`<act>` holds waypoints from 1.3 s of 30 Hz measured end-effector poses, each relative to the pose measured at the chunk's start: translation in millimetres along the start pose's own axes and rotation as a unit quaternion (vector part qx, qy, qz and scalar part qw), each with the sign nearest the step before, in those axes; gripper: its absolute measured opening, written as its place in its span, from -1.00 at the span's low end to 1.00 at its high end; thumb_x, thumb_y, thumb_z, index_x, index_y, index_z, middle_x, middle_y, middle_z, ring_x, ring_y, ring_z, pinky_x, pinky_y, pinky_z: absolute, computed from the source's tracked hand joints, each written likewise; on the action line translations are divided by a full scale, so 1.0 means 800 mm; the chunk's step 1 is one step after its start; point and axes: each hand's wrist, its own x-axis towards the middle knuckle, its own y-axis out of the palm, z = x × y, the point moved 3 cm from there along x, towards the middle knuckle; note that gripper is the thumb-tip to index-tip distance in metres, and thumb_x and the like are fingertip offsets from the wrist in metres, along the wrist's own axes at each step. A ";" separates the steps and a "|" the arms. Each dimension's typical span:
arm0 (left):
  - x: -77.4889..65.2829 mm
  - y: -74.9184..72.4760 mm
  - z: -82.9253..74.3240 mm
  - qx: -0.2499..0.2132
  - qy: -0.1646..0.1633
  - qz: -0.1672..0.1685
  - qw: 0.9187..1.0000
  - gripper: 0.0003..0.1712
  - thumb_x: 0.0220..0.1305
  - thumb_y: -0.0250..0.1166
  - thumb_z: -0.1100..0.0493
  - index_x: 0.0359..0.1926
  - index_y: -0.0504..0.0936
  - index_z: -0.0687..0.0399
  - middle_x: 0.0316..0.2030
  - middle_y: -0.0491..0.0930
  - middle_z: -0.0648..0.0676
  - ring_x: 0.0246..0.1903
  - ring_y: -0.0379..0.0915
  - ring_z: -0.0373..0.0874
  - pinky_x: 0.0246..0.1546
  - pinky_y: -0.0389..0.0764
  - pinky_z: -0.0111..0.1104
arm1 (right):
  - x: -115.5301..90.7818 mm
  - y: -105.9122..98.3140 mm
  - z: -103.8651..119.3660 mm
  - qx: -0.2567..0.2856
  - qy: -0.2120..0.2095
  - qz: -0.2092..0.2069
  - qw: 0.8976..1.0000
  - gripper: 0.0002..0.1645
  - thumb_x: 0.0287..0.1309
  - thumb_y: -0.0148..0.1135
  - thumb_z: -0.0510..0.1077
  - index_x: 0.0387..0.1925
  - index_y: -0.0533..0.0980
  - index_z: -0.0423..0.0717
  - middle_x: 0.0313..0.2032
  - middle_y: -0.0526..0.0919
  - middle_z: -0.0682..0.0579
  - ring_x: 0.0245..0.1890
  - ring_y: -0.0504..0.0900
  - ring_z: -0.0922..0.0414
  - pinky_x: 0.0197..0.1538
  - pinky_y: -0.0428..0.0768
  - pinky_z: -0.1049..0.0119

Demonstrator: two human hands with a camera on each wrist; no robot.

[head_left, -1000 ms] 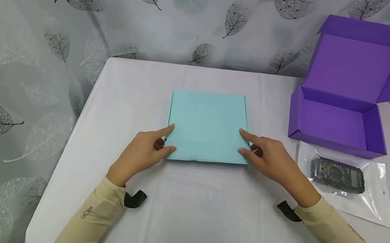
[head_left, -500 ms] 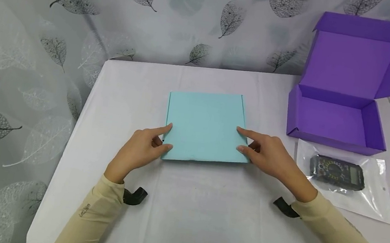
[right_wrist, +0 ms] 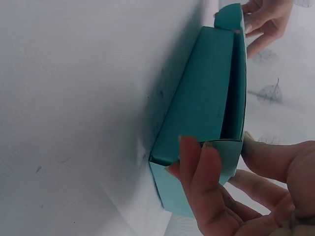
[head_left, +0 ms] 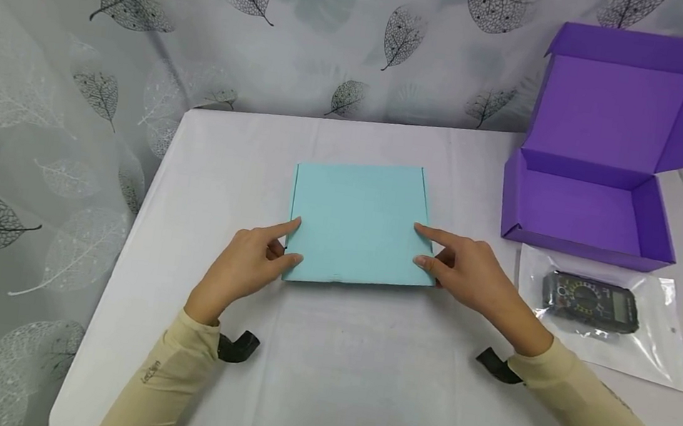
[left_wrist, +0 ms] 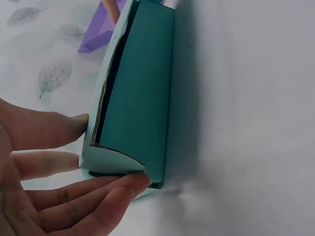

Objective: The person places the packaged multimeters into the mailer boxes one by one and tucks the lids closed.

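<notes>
A closed-looking light-blue cardboard box (head_left: pixel 356 222) lies flat on the white table, with a hand at each side near its front corners. My left hand (head_left: pixel 247 262) has its thumb and index finger on the lid's left edge; in the left wrist view its other fingers touch the side flap (left_wrist: pixel 115 161). My right hand (head_left: pixel 469 273) pinches the right front corner, thumb on the lid and fingertips against the side flap (right_wrist: pixel 227 156). Both wrist views show a dark gap between the lid's front edge and the front wall (right_wrist: pixel 204 88).
An open purple box (head_left: pixel 582 209) stands at the back right, its lid upright. In front of it lies a black multimeter (head_left: pixel 591 302) in a clear plastic bag (head_left: pixel 653 355). A leaf-patterned curtain (head_left: pixel 312 43) hangs behind the white table (head_left: pixel 357 388).
Both hands keep their places at the light-blue box's front corners. The head view has shifted slightly; little else differs.
</notes>
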 end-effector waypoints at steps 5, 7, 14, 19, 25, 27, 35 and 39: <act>-0.005 0.005 0.001 0.005 0.005 -0.024 1.000 -0.35 0.18 0.33 0.03 0.29 0.39 -0.04 -0.42 0.59 -0.04 -0.46 0.49 -0.25 -0.43 0.50 -0.33 | -0.002 0.004 0.001 -0.006 -0.017 -0.020 1.000 -0.39 0.19 0.23 0.00 0.27 0.37 0.04 -0.64 0.57 0.17 -0.66 0.48 0.22 -0.57 0.42 0.26; -0.007 0.007 0.001 0.007 0.008 -0.037 0.999 -0.35 0.18 0.33 0.05 0.28 0.39 -0.01 -0.41 0.59 -0.04 -0.46 0.50 -0.26 -0.43 0.51 -0.33 | -0.003 0.005 0.001 -0.008 -0.022 -0.027 0.999 -0.39 0.19 0.23 -0.01 0.27 0.37 0.03 -0.62 0.57 0.19 -0.66 0.47 0.23 -0.59 0.41 0.28; -0.013 0.013 -0.003 0.014 0.008 -0.070 0.997 -0.35 0.17 0.34 0.06 0.25 0.41 0.14 -0.35 0.61 0.03 -0.43 0.54 -0.25 -0.43 0.55 -0.35 | -0.010 0.005 0.000 -0.007 -0.017 -0.025 1.000 -0.37 0.19 0.23 0.02 0.29 0.35 0.05 -0.44 0.63 0.14 -0.50 0.55 0.22 -0.47 0.48 0.26; -0.021 0.008 -0.001 -0.007 -0.014 -0.069 0.997 -0.35 0.14 0.36 0.06 0.23 0.41 0.18 -0.27 0.61 0.03 -0.36 0.58 -0.24 -0.34 0.57 -0.34 | -0.014 0.002 0.002 0.005 -0.006 -0.013 1.000 -0.34 0.18 0.24 0.04 0.30 0.32 0.10 -0.33 0.65 0.12 -0.35 0.60 0.21 -0.36 0.51 0.21; -0.024 0.006 0.000 -0.015 -0.021 -0.070 0.997 -0.42 0.14 0.37 0.10 0.15 0.48 0.25 -0.24 0.61 0.09 -0.31 0.59 -0.17 -0.31 0.58 -0.34 | -0.012 0.003 0.005 -0.002 -0.012 -0.017 1.000 -0.34 0.19 0.23 0.04 0.31 0.32 0.07 -0.33 0.64 0.11 -0.37 0.60 0.19 -0.37 0.51 0.21; -0.022 0.008 0.000 -0.013 -0.018 -0.073 0.997 -0.43 0.13 0.37 0.13 0.14 0.48 0.27 -0.26 0.61 0.10 -0.31 0.59 -0.15 -0.32 0.58 -0.33 | -0.012 0.004 0.004 -0.007 -0.016 -0.022 1.000 -0.34 0.18 0.23 0.04 0.30 0.33 0.06 -0.34 0.64 0.11 -0.36 0.60 0.19 -0.36 0.50 0.22; -0.021 0.014 0.000 0.008 0.005 -0.091 0.996 -0.41 0.08 0.41 0.20 0.12 0.46 0.32 -0.31 0.61 0.13 -0.35 0.60 -0.12 -0.33 0.58 -0.34 | -0.012 0.006 0.004 -0.021 -0.038 -0.038 0.998 -0.36 0.16 0.26 -0.01 0.28 0.36 0.01 -0.39 0.61 0.14 -0.43 0.55 0.22 -0.39 0.49 0.26; -0.020 0.017 -0.001 0.035 0.034 -0.105 0.993 -0.32 0.05 0.43 0.24 0.19 0.39 0.27 -0.35 0.61 0.12 -0.37 0.59 -0.12 -0.33 0.58 -0.33 | -0.011 0.010 0.002 -0.033 -0.046 -0.045 0.997 -0.36 0.14 0.28 -0.01 0.26 0.38 0.01 -0.48 0.54 0.19 -0.50 0.45 0.24 -0.44 0.43 0.32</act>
